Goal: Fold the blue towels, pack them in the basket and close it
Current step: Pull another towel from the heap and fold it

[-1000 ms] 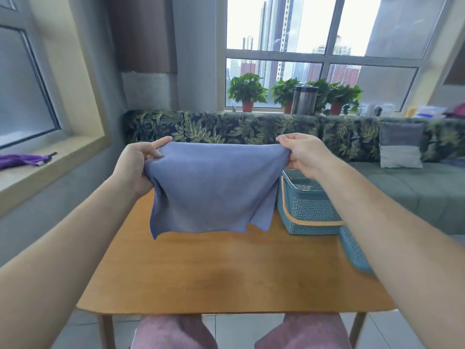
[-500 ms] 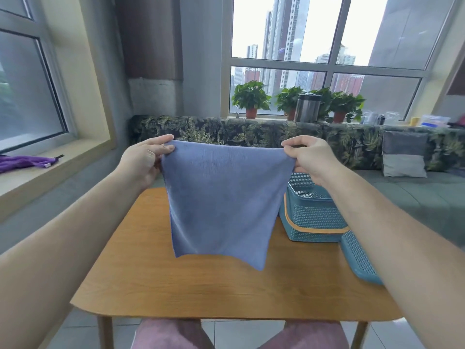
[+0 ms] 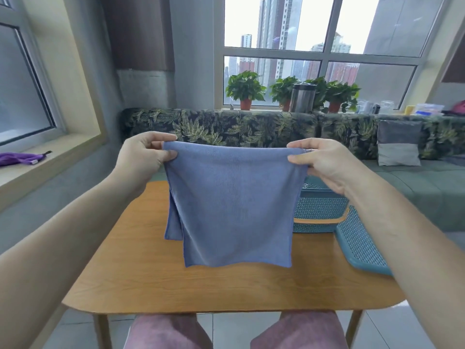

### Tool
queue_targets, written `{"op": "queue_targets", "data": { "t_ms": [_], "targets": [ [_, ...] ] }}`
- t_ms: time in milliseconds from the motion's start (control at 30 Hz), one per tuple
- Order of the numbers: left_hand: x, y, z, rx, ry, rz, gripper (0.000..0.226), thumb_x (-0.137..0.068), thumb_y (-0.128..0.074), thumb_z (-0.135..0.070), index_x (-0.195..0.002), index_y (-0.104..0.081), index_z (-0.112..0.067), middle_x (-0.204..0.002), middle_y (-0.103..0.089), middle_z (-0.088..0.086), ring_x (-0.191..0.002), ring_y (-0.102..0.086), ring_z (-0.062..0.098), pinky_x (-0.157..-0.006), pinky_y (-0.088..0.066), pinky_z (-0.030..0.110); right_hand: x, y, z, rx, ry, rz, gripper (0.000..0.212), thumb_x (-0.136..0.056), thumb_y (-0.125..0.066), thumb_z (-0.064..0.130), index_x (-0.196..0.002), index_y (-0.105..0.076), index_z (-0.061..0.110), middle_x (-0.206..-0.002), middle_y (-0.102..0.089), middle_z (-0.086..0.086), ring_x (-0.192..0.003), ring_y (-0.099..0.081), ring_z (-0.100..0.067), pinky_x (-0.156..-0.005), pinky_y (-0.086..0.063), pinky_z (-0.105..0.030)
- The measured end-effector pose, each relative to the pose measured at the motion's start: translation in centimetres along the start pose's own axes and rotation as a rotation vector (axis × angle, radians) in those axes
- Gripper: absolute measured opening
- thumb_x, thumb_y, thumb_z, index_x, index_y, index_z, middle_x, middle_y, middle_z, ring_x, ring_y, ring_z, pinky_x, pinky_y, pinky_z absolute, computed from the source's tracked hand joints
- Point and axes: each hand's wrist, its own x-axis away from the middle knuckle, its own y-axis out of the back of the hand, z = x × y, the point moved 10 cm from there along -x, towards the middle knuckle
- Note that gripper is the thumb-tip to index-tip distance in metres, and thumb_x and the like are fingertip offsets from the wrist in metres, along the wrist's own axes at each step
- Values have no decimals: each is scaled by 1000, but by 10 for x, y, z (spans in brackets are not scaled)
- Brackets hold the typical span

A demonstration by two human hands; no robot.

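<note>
A blue towel (image 3: pixel 236 207) hangs in the air above the wooden table (image 3: pixel 226 290), folded double, its fold line at the top. My left hand (image 3: pixel 143 157) pinches its top left corner and my right hand (image 3: pixel 324 162) pinches its top right corner. Behind the towel at the right stands the teal plastic basket (image 3: pixel 319 210) with a tan band, partly hidden by the cloth and my right forearm. Its teal mesh lid (image 3: pixel 359 243) lies flat on the table just in front of it, at the right edge.
A leaf-patterned sofa (image 3: pixel 251 129) with a grey cushion (image 3: pixel 398 144) runs behind the table. Potted plants (image 3: pixel 245 89) and a metal canister (image 3: pixel 302 96) stand on the window sill. A purple cloth (image 3: pixel 17 158) lies on the left ledge. My knees (image 3: pixel 166 331) show under the table's near edge.
The towel was raised and now hangs longer and straighter, with its lower edge level. Both hands rose a little and kept their pinch on the top corners. The camera tilted up.
</note>
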Motion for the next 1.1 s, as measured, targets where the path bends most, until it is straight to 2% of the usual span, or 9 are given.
{"op": "queue_targets", "data": {
  "t_ms": [133,367,467,567,667,867,933,1033,1100],
  "targets": [
    [-22,-19,35,-27,148,60,23,-85,-73,0,-102,-74,-16,-102,-73,12,-84,-64,18,-86,-53,32,-14,2,-15,101,-1,-64,22,-78,-80,2,-95,-77,16,-104,-74,-13,-93,-70,-24,-92,-59,-44],
    [-72,-33,31,-648,-76,80,10,-98,-57,-12,-92,-63,-8,-83,-62,15,-71,-54,28,-57,-38,32,-51,-11,-5,553,172,-204,10,-95,-65,23,-89,-69,31,-107,-55,2,-93,-56,-17,-66,-42,-25],
    [-81,-29,13,-631,-152,21,12,-99,-53,-12,-92,-62,-9,-82,-60,7,-75,-56,26,-64,-38,33,-52,-16,10,636,318,-264,15,-100,-56,22,-93,-62,33,-113,-39,6,-101,-47,-15,-79,-37,-30],
    [-67,-23,17,-483,-111,-23,9,-101,-51,-14,-98,-60,-13,-80,-66,4,-70,-66,19,-65,-45,32,-43,-22,1,571,341,-217,15,-102,-52,21,-93,-57,33,-107,-55,9,-86,-60,-14,-73,-42,-34],
    [-35,-23,50,-360,-37,-7,12,-101,-50,-12,-99,-60,-18,-78,-70,1,-65,-70,14,-66,-54,38,-28,-26,-46,430,235,-164,20,-102,-50,14,-94,-60,30,-95,-65,8,-63,-68,-6,-62,-46,-30],
    [70,-29,184,-336,202,73,23,-100,-51,-9,-93,-61,-28,-91,-72,-1,-76,-73,11,-75,-57,50,46,-42,-210,412,1,-97,25,-100,-52,7,-99,-64,29,-78,-70,1,-67,-62,5,-62,-40,-14],
    [104,-31,224,-350,279,85,19,-98,-56,-9,-91,-62,-25,-92,-71,2,-70,-70,5,-77,-59,42,70,-48,-254,424,-56,-55,20,-102,-51,9,-101,-64,24,-73,-69,-4,-62,-59,3,-60,-40,-15],
    [130,-33,253,-349,314,81,6,-99,-60,-11,-97,-65,-15,-87,-69,4,-59,-63,-7,-61,-46,8,85,-45,-281,421,-69,-62,18,-104,-50,17,-102,-63,30,-67,-65,1,-64,-58,-7,-64,-43,-25],
    [138,-31,259,-344,313,58,6,-100,-59,-16,-100,-65,-14,-84,-69,0,-61,-63,-5,-60,-42,8,88,-42,-284,411,-50,-84,16,-104,-51,20,-102,-64,29,-65,-62,3,-63,-58,-9,-65,-45,-24]
  ]
}}
